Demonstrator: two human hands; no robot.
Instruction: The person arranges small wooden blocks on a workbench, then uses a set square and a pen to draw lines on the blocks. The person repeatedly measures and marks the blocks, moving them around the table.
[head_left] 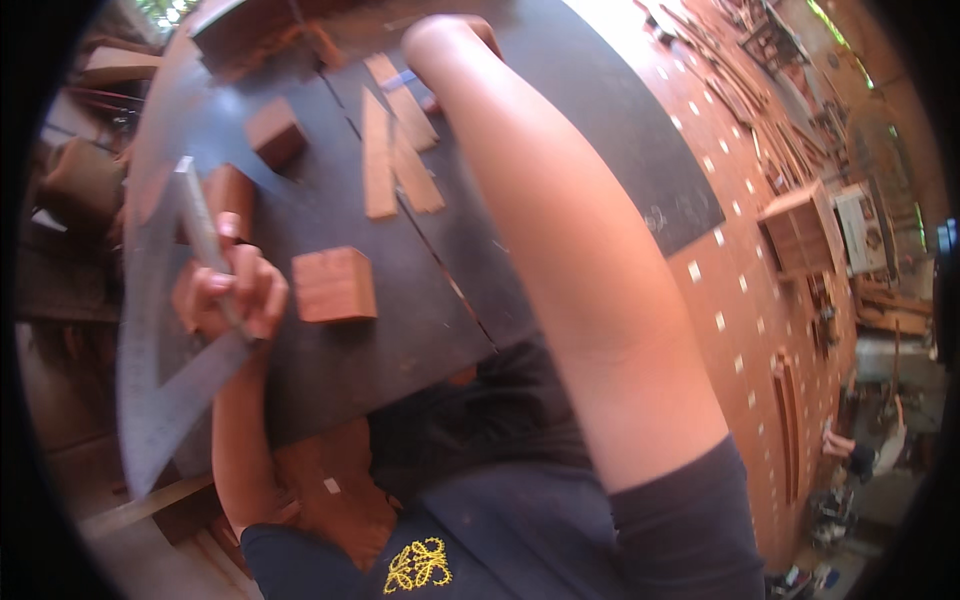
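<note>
My left hand (240, 290) is closed around the thick edge of a triangular metal try square (185, 405), raised over the left side of a dark tabletop (420, 310). A reddish wooden block (335, 285) rests just right of that hand. Another block (230, 190) lies partly behind the square. Stretched far across the table, my right hand (450, 35) has its fingers hidden behind the wrist. Close to it lie thin, pointed wooden strips (378, 165), and a small blue item (400, 80) that is too blurred to name.
A third wooden block (277, 133) sits farther back. A large wooden piece (265, 40) stands at the far edge. Beyond the table's right side spreads a reddish floor (700, 350) with white squares, a wooden box (800, 230) and piled timber. A person (865, 455) is at the far right.
</note>
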